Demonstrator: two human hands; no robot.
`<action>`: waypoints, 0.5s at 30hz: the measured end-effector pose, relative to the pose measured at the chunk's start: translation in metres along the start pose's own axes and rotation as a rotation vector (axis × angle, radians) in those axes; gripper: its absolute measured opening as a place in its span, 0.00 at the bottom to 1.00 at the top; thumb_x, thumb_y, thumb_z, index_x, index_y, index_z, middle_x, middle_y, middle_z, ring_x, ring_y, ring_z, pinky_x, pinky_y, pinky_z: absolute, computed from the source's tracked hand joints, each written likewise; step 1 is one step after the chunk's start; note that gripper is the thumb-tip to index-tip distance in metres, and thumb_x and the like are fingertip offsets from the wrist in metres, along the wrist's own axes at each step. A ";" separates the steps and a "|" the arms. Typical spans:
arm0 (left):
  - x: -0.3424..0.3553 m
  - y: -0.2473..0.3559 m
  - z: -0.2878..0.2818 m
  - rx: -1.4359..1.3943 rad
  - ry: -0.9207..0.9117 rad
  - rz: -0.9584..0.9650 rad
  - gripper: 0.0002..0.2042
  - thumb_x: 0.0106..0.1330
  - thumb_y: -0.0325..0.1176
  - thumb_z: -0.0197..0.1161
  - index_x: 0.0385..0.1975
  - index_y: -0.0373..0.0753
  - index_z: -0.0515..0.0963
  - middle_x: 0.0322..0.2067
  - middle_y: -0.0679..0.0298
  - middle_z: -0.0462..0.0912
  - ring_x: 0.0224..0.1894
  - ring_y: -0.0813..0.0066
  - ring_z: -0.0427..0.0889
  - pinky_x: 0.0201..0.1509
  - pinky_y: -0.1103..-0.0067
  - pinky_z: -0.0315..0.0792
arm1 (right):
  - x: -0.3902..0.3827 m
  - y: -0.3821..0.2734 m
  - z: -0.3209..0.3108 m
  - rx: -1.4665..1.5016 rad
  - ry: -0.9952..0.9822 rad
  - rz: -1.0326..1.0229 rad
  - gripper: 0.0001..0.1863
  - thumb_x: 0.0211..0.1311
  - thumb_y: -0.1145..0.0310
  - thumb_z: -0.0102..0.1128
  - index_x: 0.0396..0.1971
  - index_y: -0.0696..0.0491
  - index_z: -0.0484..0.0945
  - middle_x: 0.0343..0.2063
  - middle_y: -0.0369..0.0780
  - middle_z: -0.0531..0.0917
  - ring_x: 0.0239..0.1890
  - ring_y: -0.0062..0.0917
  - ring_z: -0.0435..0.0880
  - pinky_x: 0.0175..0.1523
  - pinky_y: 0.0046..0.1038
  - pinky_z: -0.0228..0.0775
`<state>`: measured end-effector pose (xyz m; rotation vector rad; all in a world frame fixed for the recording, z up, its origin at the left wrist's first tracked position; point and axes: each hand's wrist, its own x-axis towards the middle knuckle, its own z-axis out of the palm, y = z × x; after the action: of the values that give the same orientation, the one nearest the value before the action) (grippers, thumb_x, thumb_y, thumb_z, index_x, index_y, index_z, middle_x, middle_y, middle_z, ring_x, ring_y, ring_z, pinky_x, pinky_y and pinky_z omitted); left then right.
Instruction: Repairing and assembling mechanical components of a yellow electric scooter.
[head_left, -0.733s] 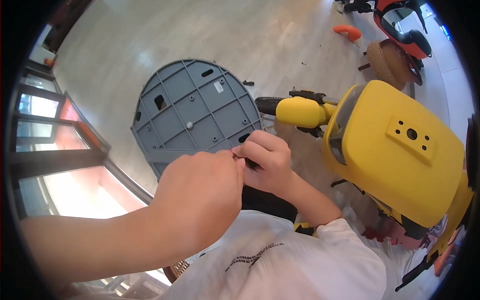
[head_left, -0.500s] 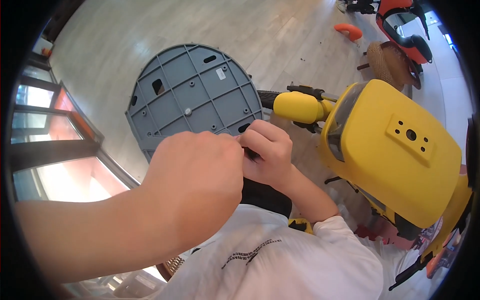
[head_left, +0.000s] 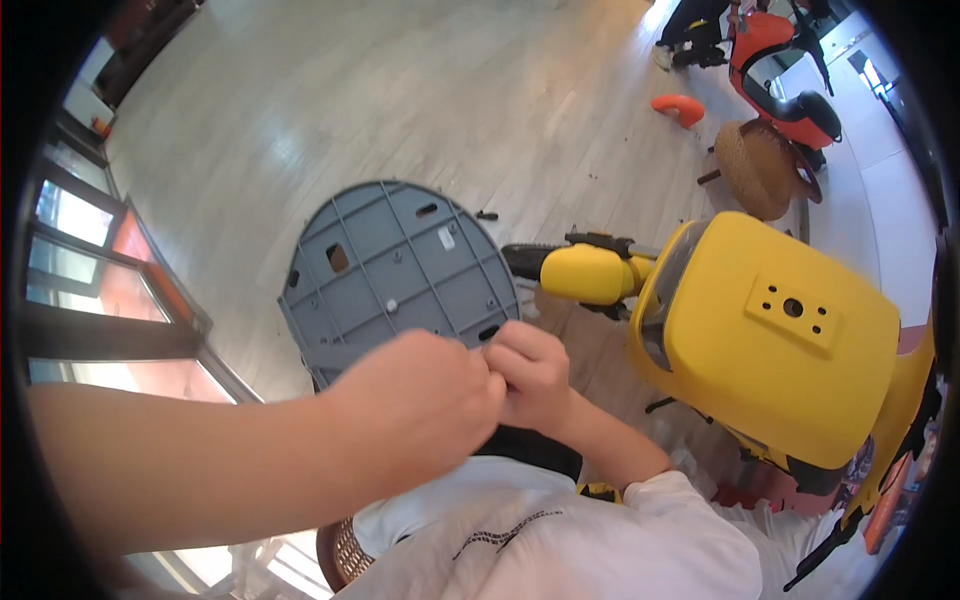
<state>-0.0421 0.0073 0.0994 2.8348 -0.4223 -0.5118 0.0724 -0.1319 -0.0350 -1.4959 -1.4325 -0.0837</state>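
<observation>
one gray ribbed plastic panel point(head_left: 435, 275), rounded at its far end, lies directly ahead of the person with its lattice of raised ribs facing up. a small white label point(head_left: 446, 237) is fixed to the far right area of the panel. the left hand point(head_left: 420, 390) and the right hand point(head_left: 530, 370) meet at the near edge of the panel, knuckles upward and fingers bent inward. in this view both overlap that edge — contact with the panel cannot be determined. the fingertips are hidden, so whether either grip is clamped on a part cannot be told.

surrounding items, by position from the panel:
just beyond the far right rim: a small dark object point(head_left: 487, 215) on the plank floor point(head_left: 330, 90).
right: a yellow wheeled vehicle point(head_left: 585, 275), its dark tire point(head_left: 525, 262) near the panel, and a yellow box-like shell point(head_left: 720, 370) with a drilled plate point(head_left: 815, 335).
far right, beyond: an orange curved part point(head_left: 678, 110), a woven stool point(head_left: 745, 165) and an orange-red scooter point(head_left: 765, 45).
left: dark-framed glass panes point(head_left: 110, 330).
</observation>
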 end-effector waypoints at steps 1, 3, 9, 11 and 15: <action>0.001 0.000 0.002 0.016 0.011 -0.006 0.04 0.59 0.31 0.60 0.28 0.39 0.77 0.24 0.63 0.81 0.30 0.62 0.84 0.33 0.68 0.72 | -0.001 -0.001 0.000 -0.003 0.006 -0.019 0.08 0.44 0.75 0.71 0.21 0.54 0.77 0.20 0.38 0.70 0.21 0.34 0.74 0.24 0.33 0.66; 0.012 0.005 -0.010 0.922 -0.271 0.500 0.06 0.61 0.34 0.61 0.23 0.43 0.77 0.24 0.70 0.80 0.28 0.69 0.80 0.35 0.74 0.66 | -0.008 0.001 0.001 0.039 -0.031 0.014 0.10 0.44 0.73 0.74 0.30 0.57 0.87 0.21 0.37 0.77 0.21 0.28 0.76 0.25 0.28 0.67; 0.013 -0.033 -0.039 0.359 0.070 0.127 0.11 0.59 0.42 0.66 0.30 0.42 0.78 0.30 0.70 0.77 0.38 0.70 0.78 0.40 0.73 0.69 | 0.002 0.003 0.007 0.141 0.088 0.055 0.09 0.46 0.76 0.77 0.25 0.55 0.82 0.25 0.39 0.80 0.22 0.32 0.79 0.27 0.30 0.73; -0.001 -0.041 -0.026 0.284 0.100 0.031 0.17 0.57 0.44 0.69 0.37 0.39 0.79 0.36 0.65 0.79 0.42 0.66 0.79 0.45 0.70 0.72 | 0.004 -0.003 -0.010 0.171 0.148 0.166 0.09 0.53 0.78 0.79 0.27 0.56 0.83 0.26 0.38 0.83 0.21 0.27 0.79 0.27 0.27 0.73; -0.027 -0.026 0.032 0.105 0.300 -0.228 0.35 0.54 0.51 0.73 0.53 0.26 0.79 0.57 0.51 0.77 0.56 0.53 0.77 0.60 0.66 0.72 | -0.018 0.017 -0.028 0.269 0.338 0.344 0.06 0.62 0.75 0.74 0.32 0.58 0.84 0.28 0.38 0.84 0.26 0.21 0.80 0.30 0.22 0.71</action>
<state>-0.0722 0.0350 0.0711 3.0115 -0.0717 -0.0988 0.0959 -0.1599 -0.0430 -1.4046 -0.8686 0.0641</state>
